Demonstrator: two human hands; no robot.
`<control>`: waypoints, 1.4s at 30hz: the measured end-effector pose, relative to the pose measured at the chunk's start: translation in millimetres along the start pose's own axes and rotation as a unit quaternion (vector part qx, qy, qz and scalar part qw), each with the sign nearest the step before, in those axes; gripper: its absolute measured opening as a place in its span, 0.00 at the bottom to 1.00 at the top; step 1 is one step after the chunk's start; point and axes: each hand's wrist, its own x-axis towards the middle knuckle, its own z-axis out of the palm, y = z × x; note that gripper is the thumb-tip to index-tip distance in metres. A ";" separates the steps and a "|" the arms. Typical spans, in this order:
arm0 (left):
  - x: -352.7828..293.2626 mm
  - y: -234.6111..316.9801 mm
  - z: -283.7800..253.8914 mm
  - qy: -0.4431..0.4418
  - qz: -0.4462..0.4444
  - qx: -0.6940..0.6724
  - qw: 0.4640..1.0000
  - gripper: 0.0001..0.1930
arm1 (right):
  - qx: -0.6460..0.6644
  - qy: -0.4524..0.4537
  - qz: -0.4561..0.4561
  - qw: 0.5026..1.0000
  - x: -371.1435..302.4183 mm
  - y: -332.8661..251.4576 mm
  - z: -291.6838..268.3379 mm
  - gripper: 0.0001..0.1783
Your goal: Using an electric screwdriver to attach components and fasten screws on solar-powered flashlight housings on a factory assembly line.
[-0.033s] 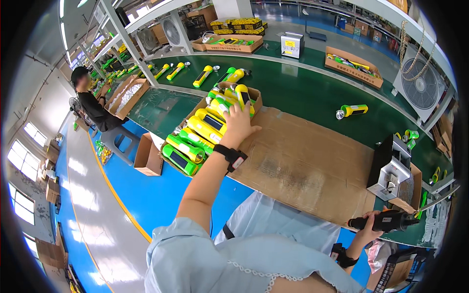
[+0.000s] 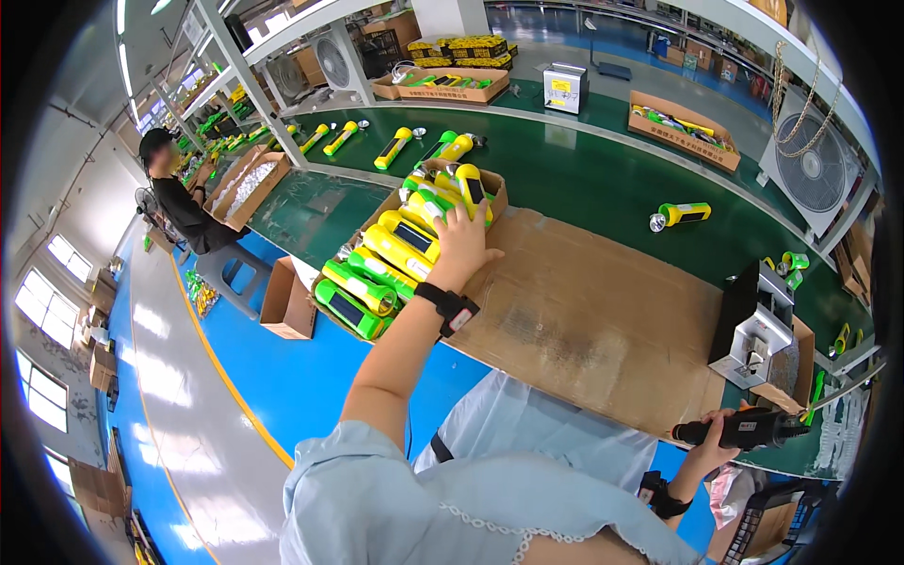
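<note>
1. Head view: the left hand (image 2: pixel 459 240) is over the far end of a carton (image 2: pixel 499 200) packed with yellow-and-green flashlights (image 2: pixel 405 247).
2. Left fingers reach onto a yellow flashlight (image 2: pixel 468 181) in the top layer; thumb stands out to the right, off the flashlights. Cannot tell whether the fingers grip it.
3. Right hand (image 2: pixel 718 450) is wrapped around a black handheld tool (image 2: pixel 749 430), held roughly sideways at the near right edge of the worktop (image 2: pixel 584 174).
4. Hands well apart: left at the carton, right at the tool, a brown cardboard sheet (image 2: pixel 574 301) spanning between them.
5. Nearer flashlights in the carton, including a green one with a dark panel (image 2: pixel 347 308), lie left of the left forearm.
6. A single flashlight (image 2: pixel 684 215) lies on its side beyond the sheet, apart from both hands.
7. A black-and-silver box-shaped device (image 2: pixel 756 325) stands just beyond the right hand, beside a small carton (image 2: pixel 801 363).
</note>
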 end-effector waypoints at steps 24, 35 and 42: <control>200.7 -87.1 48.8 -0.245 -0.079 0.000 0.966 0.25 | 0.135 -0.066 -0.011 0.989 31.5 35.2 27.1 0.35; 249.2 -189.4 183.0 -0.495 -0.201 -0.236 0.812 0.40 | 0.236 -0.417 -0.108 0.871 73.2 72.8 79.5 0.33; 279.9 -164.3 205.3 -0.111 0.048 0.001 0.993 0.22 | 0.196 -0.202 -0.110 0.953 49.0 69.8 79.9 0.31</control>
